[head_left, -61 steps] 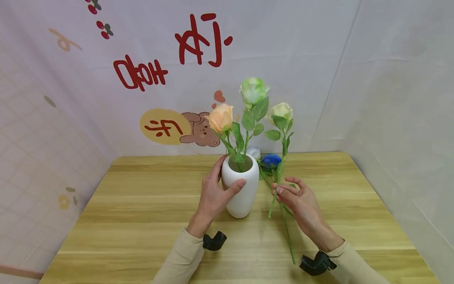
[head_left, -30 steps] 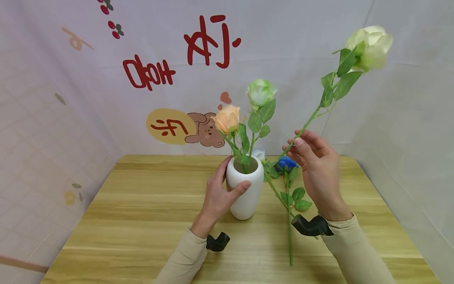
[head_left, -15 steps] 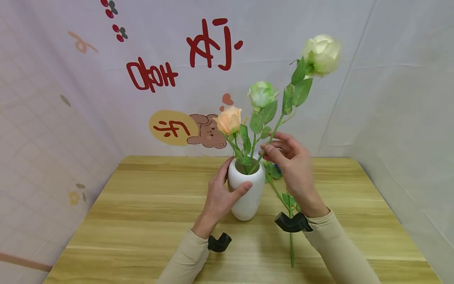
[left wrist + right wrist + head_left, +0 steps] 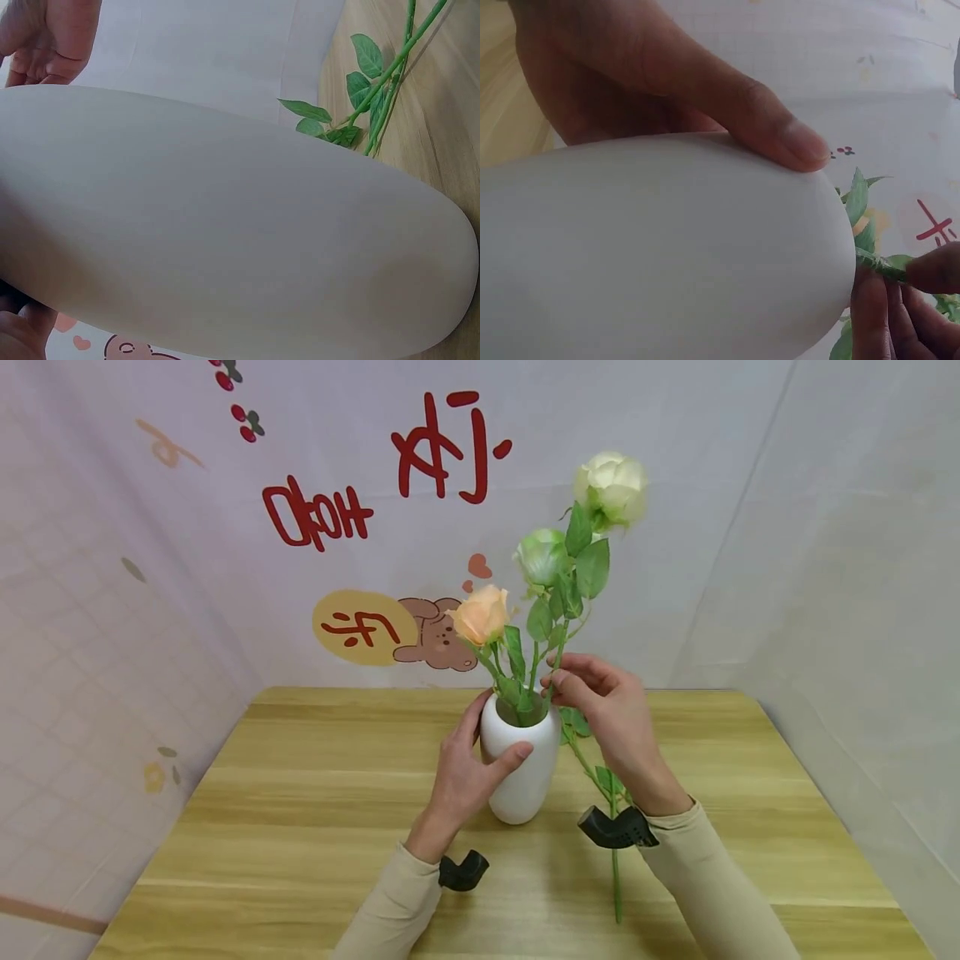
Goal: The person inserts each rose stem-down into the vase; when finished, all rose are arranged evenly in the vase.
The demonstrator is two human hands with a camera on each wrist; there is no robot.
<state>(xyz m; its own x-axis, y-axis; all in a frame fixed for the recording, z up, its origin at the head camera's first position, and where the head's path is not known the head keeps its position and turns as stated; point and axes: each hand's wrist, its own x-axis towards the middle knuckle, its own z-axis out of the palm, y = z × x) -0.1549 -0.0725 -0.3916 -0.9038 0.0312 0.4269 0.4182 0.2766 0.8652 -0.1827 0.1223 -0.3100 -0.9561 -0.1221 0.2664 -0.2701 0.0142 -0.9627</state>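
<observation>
A white vase (image 4: 519, 777) stands upright on the table, and my left hand (image 4: 472, 768) grips its left side, thumb across the front near the rim. In the vase's mouth are a peach rose (image 4: 482, 615) and a pale green rose (image 4: 540, 558). My right hand (image 4: 607, 710) pinches the stem of a cream-white rose (image 4: 611, 489) just above the rim, the stem's lower end hidden inside the vase. The right wrist view shows the pinched stem (image 4: 885, 267) right at the vase mouth, with the left thumb (image 4: 806, 146) on the vase wall.
Loose green stems (image 4: 617, 885) with leaves lie on the wooden table (image 4: 300, 827) right of the vase, partly under the right forearm. Their flower heads are hidden behind the vase and right hand. A printed white cloth (image 4: 675, 568) hangs behind and at the sides.
The right hand lifted the cream-white rose off to the right, then brought it left and lowered its stem into the vase. The left hand has stayed on the vase.
</observation>
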